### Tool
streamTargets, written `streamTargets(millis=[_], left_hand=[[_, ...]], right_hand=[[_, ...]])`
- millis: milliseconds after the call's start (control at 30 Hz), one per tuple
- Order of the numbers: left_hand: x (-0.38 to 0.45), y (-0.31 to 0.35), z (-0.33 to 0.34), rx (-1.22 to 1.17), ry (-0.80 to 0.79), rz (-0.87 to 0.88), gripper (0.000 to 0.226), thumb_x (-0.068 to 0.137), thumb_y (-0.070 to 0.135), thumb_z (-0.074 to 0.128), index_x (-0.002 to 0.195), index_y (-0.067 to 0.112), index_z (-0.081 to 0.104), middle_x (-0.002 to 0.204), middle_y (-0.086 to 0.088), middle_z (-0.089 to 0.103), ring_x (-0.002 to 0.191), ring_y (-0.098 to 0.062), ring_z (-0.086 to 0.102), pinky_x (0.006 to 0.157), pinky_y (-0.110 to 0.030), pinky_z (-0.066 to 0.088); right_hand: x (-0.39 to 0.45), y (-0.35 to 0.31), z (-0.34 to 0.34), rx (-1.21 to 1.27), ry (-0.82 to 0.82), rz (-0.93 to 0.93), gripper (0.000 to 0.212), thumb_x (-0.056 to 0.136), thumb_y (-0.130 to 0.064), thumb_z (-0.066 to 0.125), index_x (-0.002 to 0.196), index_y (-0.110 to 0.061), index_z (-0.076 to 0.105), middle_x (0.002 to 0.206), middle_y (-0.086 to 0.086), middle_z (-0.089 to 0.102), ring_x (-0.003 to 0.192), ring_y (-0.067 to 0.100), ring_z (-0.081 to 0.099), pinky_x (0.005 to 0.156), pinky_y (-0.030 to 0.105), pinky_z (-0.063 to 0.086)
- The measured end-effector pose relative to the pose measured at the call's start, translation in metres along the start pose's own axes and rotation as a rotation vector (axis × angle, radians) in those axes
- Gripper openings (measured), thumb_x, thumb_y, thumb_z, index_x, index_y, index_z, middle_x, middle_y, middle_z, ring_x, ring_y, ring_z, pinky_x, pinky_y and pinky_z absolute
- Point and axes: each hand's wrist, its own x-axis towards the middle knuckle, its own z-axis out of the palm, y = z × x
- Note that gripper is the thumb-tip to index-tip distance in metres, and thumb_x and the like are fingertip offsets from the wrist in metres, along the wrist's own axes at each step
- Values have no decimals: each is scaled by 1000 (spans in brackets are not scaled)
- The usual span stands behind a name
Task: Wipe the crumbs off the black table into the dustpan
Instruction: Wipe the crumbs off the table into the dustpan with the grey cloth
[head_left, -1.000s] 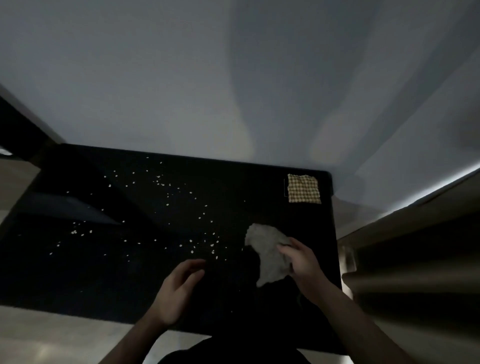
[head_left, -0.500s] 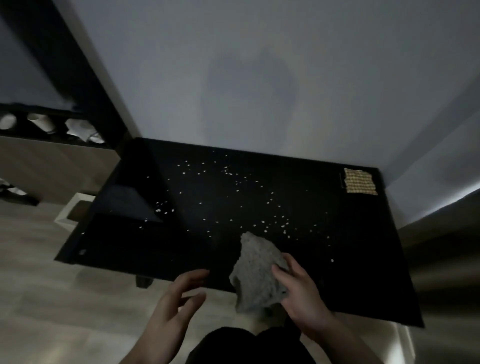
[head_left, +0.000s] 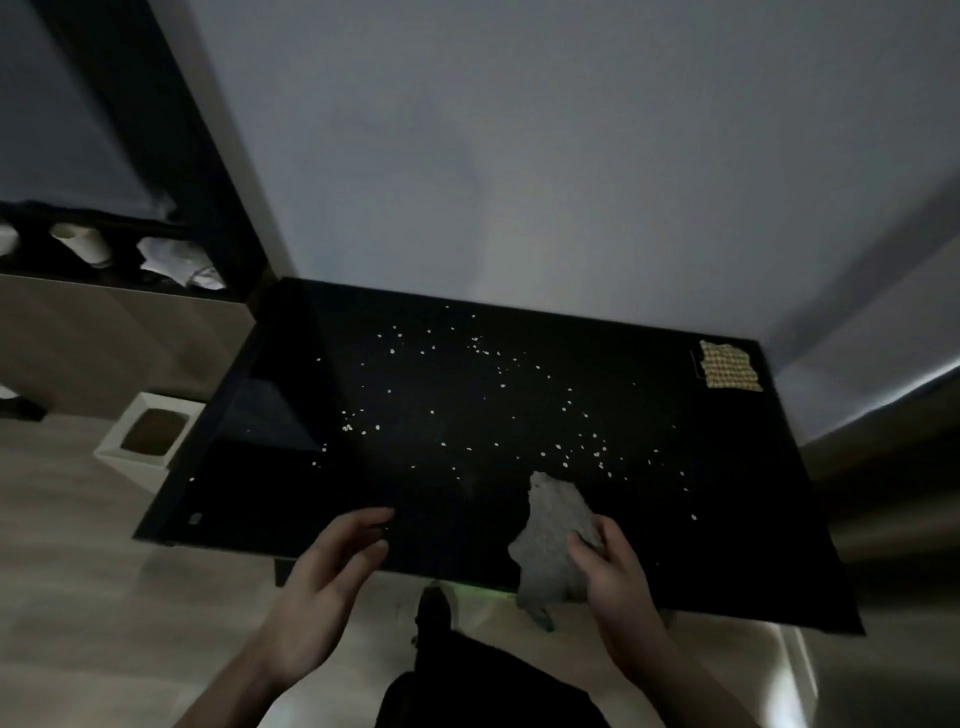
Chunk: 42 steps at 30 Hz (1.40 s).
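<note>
Crumbs (head_left: 470, 410) are what I check first, and they lie scattered over most of the black table (head_left: 270, 483), from the far middle down toward the near right edge. None look gathered into a pile, so I judge the wiping has barely begun, if at all.

I have the right hand (head_left: 613, 571) at the near edge of the table, thumb and fingers pinching a crumpled grey cloth (head_left: 550, 525). The cloth rests on the tabletop with its lower end hanging past the near edge. The nearest crumbs sit just beyond its far tip and to its right.

The left hand (head_left: 324, 587) is spread and empty, fingers loosely curved, with its fingertips (head_left: 376, 519) at or just above the near edge; I cannot tell whether they touch the surface.

As for the dustpan, I cannot pick one out for certain. Something green shows below the near edge (head_left: 540, 618), partly behind the hanging cloth (it could be part of a dustpan, but the light is too dim to say). A small checked mat (head_left: 730, 366) lies at the far right corner, apart from the crumbs, and a white bin (head_left: 150, 441) stands on the floor off the table's left side.

What is left, by my reading, is nearly everything: sweeping the spread into one line, drawing it to an edge, and catching it in the pan.
</note>
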Motion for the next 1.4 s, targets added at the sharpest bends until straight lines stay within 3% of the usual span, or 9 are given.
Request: streamTargets(millis=[133, 300, 500, 667, 801, 901, 1034, 1134, 1401], left_hand=[[25, 1, -32, 0, 53, -14, 29, 98, 24, 59, 122, 40, 66, 114, 14, 69, 106, -5, 64, 85, -22, 50], [49, -4, -91, 65, 173, -41, 29, 96, 18, 63, 119, 35, 70, 117, 14, 70, 112, 5, 62, 84, -3, 48], [77, -17, -155, 79, 213, -142, 25, 99, 28, 58, 121, 35, 68, 120, 14, 68, 116, -2, 59, 93, -27, 44], [123, -15, -198, 47, 128, -157, 24, 100, 28, 56, 119, 37, 68, 113, 12, 72, 109, -6, 66, 94, -33, 52], [166, -4, -237, 58, -27, -66, 26, 100, 24, 56, 122, 32, 67, 114, 10, 71, 106, -2, 66, 90, -21, 50], [191, -15, -276, 75, -156, -48, 27, 101, 22, 56, 123, 33, 66, 116, 5, 71, 108, -8, 67, 94, -30, 52], [203, -42, -329, 150, -252, -39, 28, 100, 13, 57, 117, 31, 69, 112, 8, 72, 107, 0, 66, 87, -12, 51], [200, -63, -365, 192, -294, -70, 27, 100, 13, 57, 117, 29, 70, 114, 7, 71, 108, 3, 64, 85, -4, 48], [205, -116, -417, 183, -182, -202, 29, 100, 18, 58, 108, 42, 73, 113, 11, 72, 113, -11, 63, 101, -38, 47]], right_hand=[[28, -19, 54, -10, -111, 3, 26, 105, -17, 56, 127, -30, 59, 122, -2, 67, 108, 12, 68, 77, 25, 56], [68, -35, 126, -75, -254, 12, 32, 106, -18, 54, 135, -31, 61, 129, -4, 70, 115, 7, 67, 101, 29, 54], [98, -50, 189, -109, -313, 39, 33, 106, -20, 53, 136, -34, 56, 124, -13, 65, 113, 4, 64, 94, 28, 53], [102, -42, 227, -68, -200, 3, 28, 106, -13, 53, 118, -32, 70, 109, -10, 77, 107, 9, 73, 94, 34, 57], [80, -17, 271, -4, -66, 42, 29, 106, -9, 52, 109, -30, 72, 98, -5, 79, 95, 16, 76, 87, 39, 59], [58, -1, 317, 21, 23, 62, 26, 105, -9, 53, 111, -27, 71, 98, -6, 79, 98, 20, 75, 90, 39, 58], [28, 7, 386, 161, 118, 51, 28, 105, -2, 50, 114, -20, 70, 96, -5, 79, 89, 9, 76, 76, 26, 60], [12, 13, 418, 247, 167, 55, 28, 106, -6, 50, 116, -21, 71, 101, 2, 78, 96, 22, 76, 79, 42, 63], [18, 15, 455, 291, 175, 30, 28, 107, -11, 49, 116, -26, 70, 101, 1, 78, 91, 15, 76, 69, 29, 61]])
